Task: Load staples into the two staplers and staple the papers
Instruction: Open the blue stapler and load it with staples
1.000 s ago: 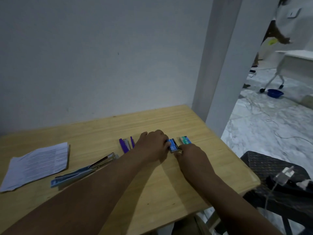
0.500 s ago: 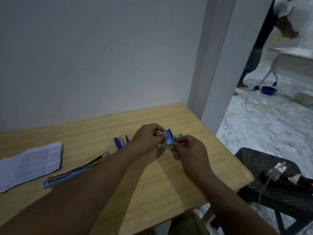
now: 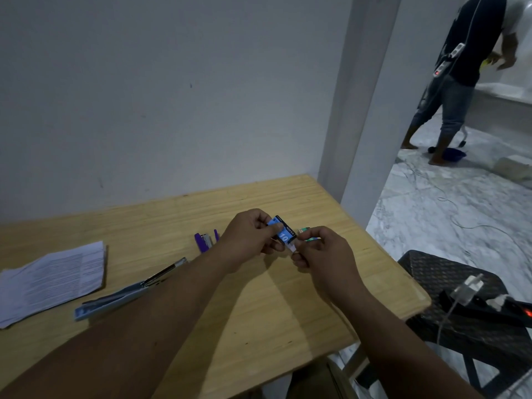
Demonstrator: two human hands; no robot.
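A small blue and black staple box (image 3: 283, 231) is held above the wooden table (image 3: 259, 312). My left hand (image 3: 250, 240) grips its left side. My right hand (image 3: 322, 254) pinches the box's white inner tray at its lower end. A second, greenish staple box (image 3: 308, 235) lies on the table just behind my right hand. A purple stapler (image 3: 205, 241) lies opened behind my left wrist. A long blue stapler (image 3: 126, 292) lies opened flat to the left. A stack of printed papers (image 3: 51, 280) sits at the table's left edge.
A grey wall and pillar (image 3: 359, 96) stand behind the table. A dark woven stool (image 3: 449, 277) with a power strip and white plug stands at the right. Farther back a person (image 3: 460, 76) stands on the marble floor near a blue bowl.
Both hands have lifted the blue staple box off the table and raised it; my right hand now pulls at its inner tray. The head camera has tilted up slightly.
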